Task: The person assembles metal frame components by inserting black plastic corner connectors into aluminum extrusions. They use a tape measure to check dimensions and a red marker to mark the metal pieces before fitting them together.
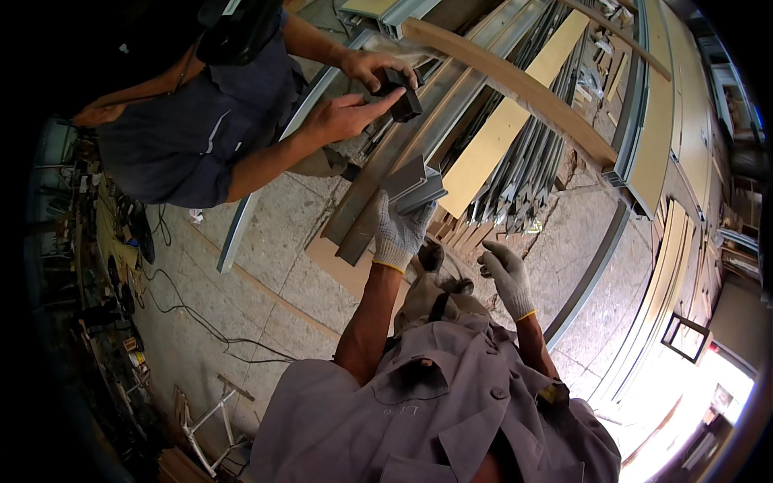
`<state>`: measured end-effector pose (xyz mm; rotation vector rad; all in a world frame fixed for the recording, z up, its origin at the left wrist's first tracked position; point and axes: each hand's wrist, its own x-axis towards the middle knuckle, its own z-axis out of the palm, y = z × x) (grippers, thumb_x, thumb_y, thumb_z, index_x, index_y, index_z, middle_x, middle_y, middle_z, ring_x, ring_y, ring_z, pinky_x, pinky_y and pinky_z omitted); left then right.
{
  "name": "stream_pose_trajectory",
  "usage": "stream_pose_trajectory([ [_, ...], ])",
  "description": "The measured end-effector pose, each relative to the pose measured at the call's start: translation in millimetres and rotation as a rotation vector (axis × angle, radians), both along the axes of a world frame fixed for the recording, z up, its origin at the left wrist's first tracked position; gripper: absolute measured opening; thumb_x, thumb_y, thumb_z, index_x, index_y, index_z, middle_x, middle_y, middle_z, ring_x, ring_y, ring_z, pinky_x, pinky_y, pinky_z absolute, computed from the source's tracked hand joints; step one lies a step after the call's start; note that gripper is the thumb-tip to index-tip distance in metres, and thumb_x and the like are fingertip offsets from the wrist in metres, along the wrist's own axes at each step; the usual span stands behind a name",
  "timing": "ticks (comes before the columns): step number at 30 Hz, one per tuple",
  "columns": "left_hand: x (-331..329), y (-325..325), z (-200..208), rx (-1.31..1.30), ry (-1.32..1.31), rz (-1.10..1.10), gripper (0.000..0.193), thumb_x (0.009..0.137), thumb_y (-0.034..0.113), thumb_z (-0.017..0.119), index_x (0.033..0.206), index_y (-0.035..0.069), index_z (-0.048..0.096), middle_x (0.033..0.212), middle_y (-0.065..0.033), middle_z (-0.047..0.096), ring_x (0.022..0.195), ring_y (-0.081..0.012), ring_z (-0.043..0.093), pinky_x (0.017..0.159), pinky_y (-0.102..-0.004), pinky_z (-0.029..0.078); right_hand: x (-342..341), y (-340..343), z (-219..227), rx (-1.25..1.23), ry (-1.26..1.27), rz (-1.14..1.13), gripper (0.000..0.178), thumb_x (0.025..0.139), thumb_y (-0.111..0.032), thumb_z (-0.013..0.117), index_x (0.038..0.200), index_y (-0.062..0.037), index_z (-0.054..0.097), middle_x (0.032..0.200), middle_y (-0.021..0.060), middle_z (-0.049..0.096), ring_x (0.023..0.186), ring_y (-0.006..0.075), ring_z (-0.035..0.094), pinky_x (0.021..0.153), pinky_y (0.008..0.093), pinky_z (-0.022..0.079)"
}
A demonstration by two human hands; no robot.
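Grey angled pieces (415, 185) jut above the gloved left hand (403, 235), which grips their lower end, apparently for steadiness, while the gloved right hand (507, 278) hangs empty, loosely curled.

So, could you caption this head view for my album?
A gloved left hand holds a grey angled piece as a co-worker handles a dark block.

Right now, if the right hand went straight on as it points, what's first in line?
Likely the near end of the pale yellow board; depth is unclear, so the right hand might pass above it.
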<state>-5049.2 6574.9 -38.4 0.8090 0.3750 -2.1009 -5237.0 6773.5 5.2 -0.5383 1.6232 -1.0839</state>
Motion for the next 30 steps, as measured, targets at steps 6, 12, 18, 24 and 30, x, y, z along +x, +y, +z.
stream_pose_trajectory([
  [6,7,-5,-21,-0.19,0.144,-0.062,0.072,0.099,0.053,0.065,0.151,0.006,0.049,0.143,-0.0274,0.058,0.125,-0.0449,0.065,0.097,-0.0567,0.063,4,-4,0,0.025,-0.001,0.014,0.044,0.106,-0.023,0.062,0.142,0.0039,0.059,0.107,0.0107,0.073,0.09,0.0133,0.068,0.081,0.0282,0.056],
  [12,3,-7,-13,-0.069,0.019,-0.006,0.072,0.099,0.054,0.064,0.151,0.007,0.049,0.143,-0.027,0.059,0.124,-0.0442,0.065,0.097,-0.0564,0.064,7,-6,-1,0.02,-0.03,-0.007,0.044,0.106,-0.023,0.062,0.141,0.0046,0.059,0.107,0.0107,0.073,0.09,0.0133,0.068,0.081,0.0281,0.056],
  [18,6,-8,-14,-0.077,0.053,-0.025,0.072,0.099,0.055,0.065,0.15,0.007,0.05,0.142,-0.026,0.06,0.123,-0.042,0.067,0.097,-0.0554,0.064,8,-9,-4,0.026,-0.027,-0.003,0.043,0.106,-0.022,0.062,0.141,0.0044,0.059,0.107,0.0106,0.073,0.091,0.0134,0.068,0.082,0.0277,0.056],
  [24,10,-12,-22,-0.118,0.108,-0.041,0.073,0.099,0.055,0.065,0.151,0.007,0.05,0.142,-0.0262,0.06,0.123,-0.042,0.067,0.097,-0.0551,0.064,9,-10,-8,0.039,-0.023,-0.007,0.041,0.105,-0.021,0.064,0.136,0.0056,0.062,0.107,0.0106,0.074,0.097,0.0129,0.069,0.086,0.0273,0.055],
  [30,12,-12,-22,-0.066,0.064,-0.015,0.074,0.097,0.055,0.068,0.151,0.007,0.049,0.144,-0.0271,0.058,0.123,-0.043,0.066,0.098,-0.055,0.064,11,-14,-5,0.038,-0.014,0.005,0.041,0.105,-0.02,0.064,0.136,0.0061,0.063,0.109,0.0115,0.074,0.099,0.0141,0.07,0.088,0.0281,0.055],
])
